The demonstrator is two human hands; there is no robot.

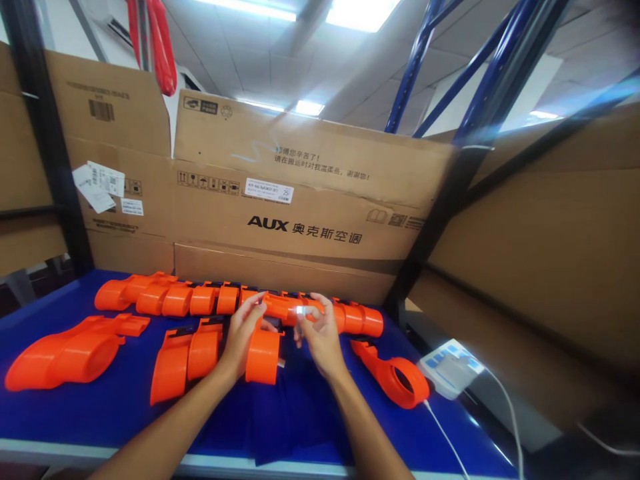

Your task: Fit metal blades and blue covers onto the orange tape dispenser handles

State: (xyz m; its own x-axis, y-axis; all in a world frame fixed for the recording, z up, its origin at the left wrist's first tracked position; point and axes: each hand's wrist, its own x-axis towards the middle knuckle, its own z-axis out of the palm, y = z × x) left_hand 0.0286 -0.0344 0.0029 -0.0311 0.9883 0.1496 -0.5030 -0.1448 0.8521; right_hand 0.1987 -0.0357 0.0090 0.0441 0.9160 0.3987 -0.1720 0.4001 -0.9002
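Observation:
My left hand (244, 333) is closed around an orange plastic part (263, 357), a wide ring with a narrow arm on top. It is held up over the table's middle, with the arm pointing right. My right hand (320, 333) is at the end of that arm, thumb and fingers pinched at a small clear, shiny piece (301, 311). Whether this piece is attached to the arm, I cannot tell. Below the ring's right side a small pale tip (281, 363) shows. Nearest on the left stand two similar orange parts (173, 367) with dark strips on top.
A row of orange parts (177, 300) lines the back of the blue table (125, 423). More orange parts (65, 357) lie at the left, and a single one (403, 383) at the right beside a white power strip (453, 367) with cables. Cardboard (300, 200) walls the back.

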